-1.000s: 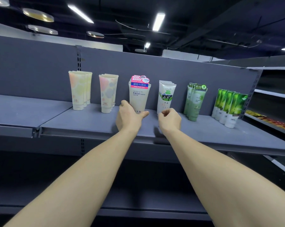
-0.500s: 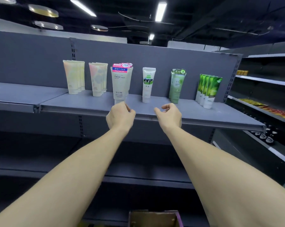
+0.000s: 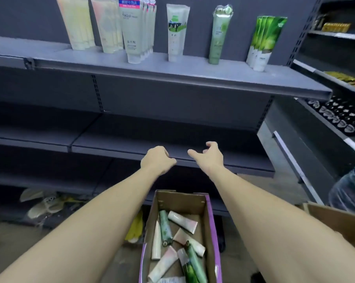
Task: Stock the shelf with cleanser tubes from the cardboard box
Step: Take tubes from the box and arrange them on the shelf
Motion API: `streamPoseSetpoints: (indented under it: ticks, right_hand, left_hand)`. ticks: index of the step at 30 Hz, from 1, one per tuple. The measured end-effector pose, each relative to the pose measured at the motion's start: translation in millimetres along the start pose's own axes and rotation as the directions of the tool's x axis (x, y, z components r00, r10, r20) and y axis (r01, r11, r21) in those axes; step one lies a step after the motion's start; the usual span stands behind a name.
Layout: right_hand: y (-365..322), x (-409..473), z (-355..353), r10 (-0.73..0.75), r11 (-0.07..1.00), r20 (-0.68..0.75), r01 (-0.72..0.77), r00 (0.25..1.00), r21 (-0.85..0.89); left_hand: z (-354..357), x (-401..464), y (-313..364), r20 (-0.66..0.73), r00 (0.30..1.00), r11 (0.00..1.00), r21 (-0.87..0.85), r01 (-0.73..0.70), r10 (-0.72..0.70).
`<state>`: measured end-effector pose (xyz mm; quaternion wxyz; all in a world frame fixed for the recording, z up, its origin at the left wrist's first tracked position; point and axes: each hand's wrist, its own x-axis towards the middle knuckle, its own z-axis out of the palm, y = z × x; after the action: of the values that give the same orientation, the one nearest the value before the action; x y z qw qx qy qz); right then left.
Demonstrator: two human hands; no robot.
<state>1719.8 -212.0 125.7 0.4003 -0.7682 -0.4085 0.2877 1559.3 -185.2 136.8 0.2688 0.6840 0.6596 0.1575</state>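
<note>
On the upper shelf [image 3: 172, 72], six upright groups of cleanser tubes are seen from left to right: pale yellow tubes [image 3: 78, 23], peach-toned tubes [image 3: 109, 27], tubes with pink-and-blue headers [image 3: 134, 31], white tubes with a green picture [image 3: 175, 31], pale green tubes [image 3: 219, 35] and bright green tubes [image 3: 262, 41]. Below, both arms are held out above the cardboard box [image 3: 210, 225], which stands on the floor beneath the shelving. The left hand [image 3: 157, 160] is seen with its grip loosely curled and nothing in it; the right hand [image 3: 210, 155] is seen with its grip relaxed and part open, likewise unladen. Loose tubes [image 3: 172, 248] are lying jumbled in the box, white, pinkish and green among them. The step in hand is judged to be the reach for fresh stock. For the next move, the hands would need to be lowered into the box, a tube taken up and then stood with its matching group.
</note>
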Motion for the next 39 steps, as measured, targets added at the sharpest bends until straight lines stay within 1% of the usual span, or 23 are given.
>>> streamPoseSetpoints:
  ticks: [5,10,14,20,24,27,30,34,36,39]
  right_hand:
    - [49.3,1.6,18.4,0.067,0.997,0.034,-0.065,0.997,-0.038]
    - [95.0,6.7,39.4,0.163,0.982,0.061,-0.156,0.985,-0.105]
    - [131.8,12.4,60.1,0.250,0.957,0.051,-0.239,0.967,-0.164]
    - [186.4,13.6,90.6,0.353,0.925,0.087,-0.333,0.932,-0.183]
    - [225.6,12.5,108.3,0.433,0.891,0.138,-0.399,0.891,-0.217]
    - [257.7,12.9,120.9,0.491,0.855,0.151,-0.441,0.858,-0.272]
    - [289.2,7.9,131.9,0.564,0.810,0.174,-0.500,0.807,-0.307]
    - [330.3,-2.6,142.1,0.609,0.776,0.209,-0.520,0.765,-0.356]
    - [345.8,-7.9,146.0,0.641,0.753,0.228,-0.545,0.732,-0.369]
    - [369.5,-16.0,152.8,0.700,0.701,0.222,-0.593,0.679,-0.396]
  left_hand:
    - [47.4,5.3,-22.5,0.094,0.995,0.999,0.004,0.039,-0.039]
    - [94.1,13.7,-46.9,0.210,0.975,0.997,0.018,0.074,-0.076]
    - [122.2,28.7,-65.6,0.285,0.953,0.995,0.035,0.093,-0.099]
    - [164.6,45.3,-95.3,0.372,0.919,0.992,0.058,0.115,-0.128]
    - [201.4,49.0,-114.7,0.437,0.885,0.987,0.091,0.135,-0.162]
    - [230.1,47.2,-130.7,0.474,0.852,0.975,0.127,0.183,-0.222]
    - [260.6,41.4,-149.1,0.513,0.815,0.962,0.176,0.208,-0.270]
    - [299.9,29.9,-172.5,0.552,0.764,0.942,0.208,0.263,-0.335]
    - [315.6,23.3,-181.1,0.565,0.749,0.938,0.209,0.276,-0.346]
    - [336.8,16.7,-191.9,0.567,0.744,0.935,0.205,0.288,-0.354]
